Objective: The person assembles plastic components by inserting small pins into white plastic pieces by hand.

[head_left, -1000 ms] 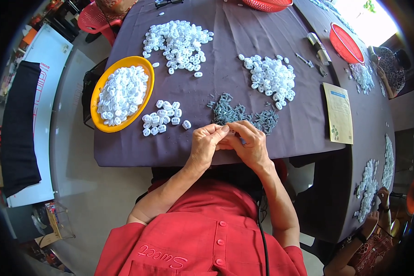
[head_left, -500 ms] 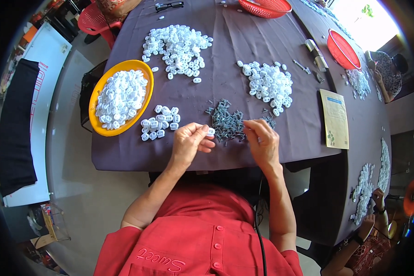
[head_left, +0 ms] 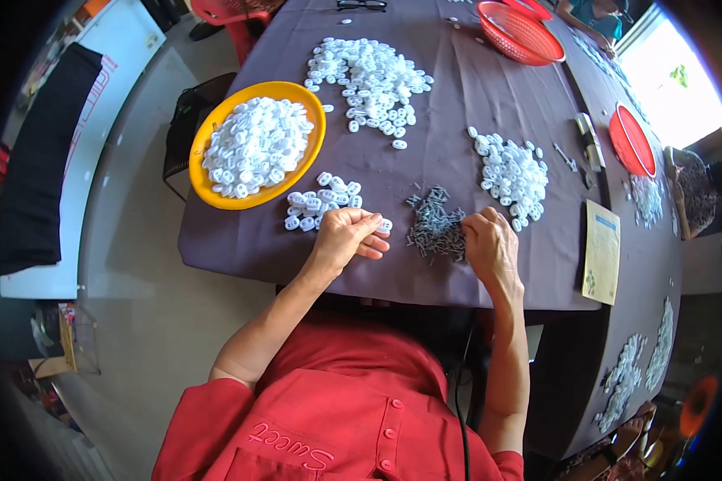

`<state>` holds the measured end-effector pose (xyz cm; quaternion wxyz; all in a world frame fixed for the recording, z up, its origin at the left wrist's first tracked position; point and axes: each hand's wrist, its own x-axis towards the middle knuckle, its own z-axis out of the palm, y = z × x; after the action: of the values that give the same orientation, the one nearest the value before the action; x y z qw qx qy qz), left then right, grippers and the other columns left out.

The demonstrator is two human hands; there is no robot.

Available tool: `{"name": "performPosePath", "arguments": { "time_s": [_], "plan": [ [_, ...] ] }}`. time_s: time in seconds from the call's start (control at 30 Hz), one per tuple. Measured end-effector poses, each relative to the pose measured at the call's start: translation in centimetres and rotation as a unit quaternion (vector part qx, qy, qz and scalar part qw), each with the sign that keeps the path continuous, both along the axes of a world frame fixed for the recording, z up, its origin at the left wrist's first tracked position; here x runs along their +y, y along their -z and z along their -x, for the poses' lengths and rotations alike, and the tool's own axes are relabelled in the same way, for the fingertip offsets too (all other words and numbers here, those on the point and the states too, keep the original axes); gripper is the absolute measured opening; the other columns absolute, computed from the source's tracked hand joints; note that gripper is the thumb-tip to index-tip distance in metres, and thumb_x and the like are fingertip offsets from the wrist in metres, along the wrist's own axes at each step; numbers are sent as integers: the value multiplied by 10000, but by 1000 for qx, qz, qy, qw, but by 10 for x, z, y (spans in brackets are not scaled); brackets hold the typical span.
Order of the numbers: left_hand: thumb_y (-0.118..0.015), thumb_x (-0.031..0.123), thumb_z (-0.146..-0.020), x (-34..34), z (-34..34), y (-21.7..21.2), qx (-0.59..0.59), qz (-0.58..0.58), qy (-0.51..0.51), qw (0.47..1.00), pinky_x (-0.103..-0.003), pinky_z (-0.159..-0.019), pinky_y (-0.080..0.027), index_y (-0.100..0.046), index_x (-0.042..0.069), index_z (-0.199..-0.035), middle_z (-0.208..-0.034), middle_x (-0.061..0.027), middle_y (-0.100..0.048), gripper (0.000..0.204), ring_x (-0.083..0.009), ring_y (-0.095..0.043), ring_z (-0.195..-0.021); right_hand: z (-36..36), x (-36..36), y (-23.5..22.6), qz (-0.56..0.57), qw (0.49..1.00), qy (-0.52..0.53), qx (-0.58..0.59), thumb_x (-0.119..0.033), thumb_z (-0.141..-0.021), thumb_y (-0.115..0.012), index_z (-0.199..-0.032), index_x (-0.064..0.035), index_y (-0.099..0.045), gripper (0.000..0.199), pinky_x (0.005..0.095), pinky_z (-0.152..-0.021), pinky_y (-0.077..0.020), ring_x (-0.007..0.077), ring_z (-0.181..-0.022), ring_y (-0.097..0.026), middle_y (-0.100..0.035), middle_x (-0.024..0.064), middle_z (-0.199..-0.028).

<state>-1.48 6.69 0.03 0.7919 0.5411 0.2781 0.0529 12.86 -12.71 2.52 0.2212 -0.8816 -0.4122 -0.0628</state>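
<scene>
My left hand (head_left: 345, 240) pinches a small white oval plastic piece with two holes (head_left: 384, 226) between thumb and fingertips, just above the tablecloth. At the right edge of a heap of small dark grey screws (head_left: 433, 224), my right hand (head_left: 493, 247) has its fingertips pinched together. Whatever lies between those fingertips is hidden. A small cluster of similar white pieces (head_left: 322, 200) sits just beyond my left hand. Past my right hand lies a larger heap of white pieces (head_left: 512, 176).
A yellow plate (head_left: 200, 172) piled with white pieces stands at the left, with another heap (head_left: 373, 80) behind. Red baskets (head_left: 521, 36), a yellowish packet (head_left: 602, 252) and glasses (head_left: 361, 6) lie about. Other people (head_left: 606, 24) sit around the adjoining table.
The whole view has turned, so the table appears shifted right. My left hand keeps its hold on the white piece; my right hand stays at the edge of the screws.
</scene>
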Motion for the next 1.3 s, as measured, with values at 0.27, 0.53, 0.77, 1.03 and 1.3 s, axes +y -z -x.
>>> {"name": "performPosePath", "arguments": {
  "time_s": [0.27, 0.53, 0.77, 1.03, 1.3],
  "plan": [
    [-562, 170, -875, 2, 1, -2, -3, 2, -19, 1000, -253, -513, -545, -620, -47, -863, -802, -142, -647, 224, -191, -657, -635, 0, 8, -3, 69, 997, -2, -36, -68, -729, -537, -695, -23, -612, 94, 401, -674, -454, 303, -743, -570, -569, 120, -745],
    [-551, 155, -870, 2, 6, -1, -14, -67, -44, 997, -243, -471, -532, -604, -53, -882, -794, -132, -635, 215, -178, -643, -618, -5, 8, 5, 13, 1000, 7, -25, -100, -734, -553, -699, -27, -554, 81, 418, -625, -443, 310, -704, -570, -556, 126, -722],
    [-571, 96, -852, 3, 6, 1, -28, -201, -43, 978, -217, -445, -511, -617, -34, -852, -736, -72, -626, 138, -127, -625, -588, -13, -9, 1, -91, 993, 48, 55, -73, -766, -557, -750, -19, -523, 66, 389, -559, -442, 325, -602, -581, -575, 157, -647],
    [-580, 56, -838, -9, 0, -10, 3, -278, -55, 959, -191, -414, -454, -593, -33, -903, -761, -57, -622, 111, -85, -599, -575, -16, -17, 4, -189, 962, 108, 167, -37, -762, -585, -824, -8, -565, 71, 310, -590, -476, 220, -616, -620, -616, 123, -692],
    [-609, 23, -790, -33, -27, -12, -149, -471, -49, 868, -215, -485, -402, -619, 5, -847, -730, -35, -595, 61, -78, -524, -561, -9, -34, 13, -281, 937, 140, 152, -17, -768, -617, -893, -2, -622, 126, 240, -605, -466, 103, -654, -589, -621, 55, -737]
  ]
}}
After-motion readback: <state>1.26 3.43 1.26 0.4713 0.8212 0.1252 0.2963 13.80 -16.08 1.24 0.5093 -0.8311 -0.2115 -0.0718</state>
